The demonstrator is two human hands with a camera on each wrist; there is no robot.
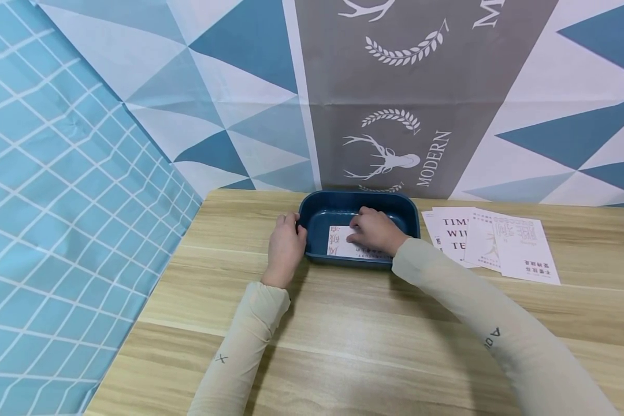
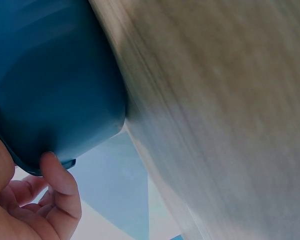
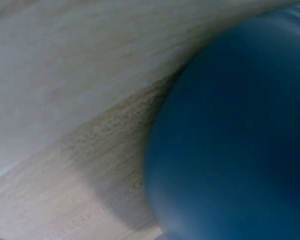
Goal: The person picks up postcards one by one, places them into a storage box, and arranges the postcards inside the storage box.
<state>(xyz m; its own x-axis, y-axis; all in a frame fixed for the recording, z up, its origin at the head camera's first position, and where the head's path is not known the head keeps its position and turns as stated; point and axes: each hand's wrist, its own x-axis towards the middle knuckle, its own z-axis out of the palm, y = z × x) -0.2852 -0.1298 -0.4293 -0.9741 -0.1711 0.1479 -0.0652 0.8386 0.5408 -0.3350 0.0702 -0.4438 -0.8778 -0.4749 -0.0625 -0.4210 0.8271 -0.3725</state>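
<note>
A dark blue rectangular bin (image 1: 361,263) stands on the table near the wall. My left hand (image 1: 285,248) grips its left end; in the left wrist view, curled fingers (image 2: 62,195) hold the rim of the bin (image 2: 60,85). My right hand (image 1: 377,231) reaches inside over a white printed card (image 1: 341,245) lying on the bottom. Its thumb and fingers are spread apart above the card, partly covering it. The right wrist view shows only the outer wall of the bin (image 3: 230,135), and that hand is hidden there.
To the right of the bin, several white printed cards (image 1: 530,248) lie overlapping on the wooden table (image 1: 333,346). A patterned cloth (image 1: 239,86) hangs along the back, and a blue checked cloth (image 1: 57,231) borders the left edge.
</note>
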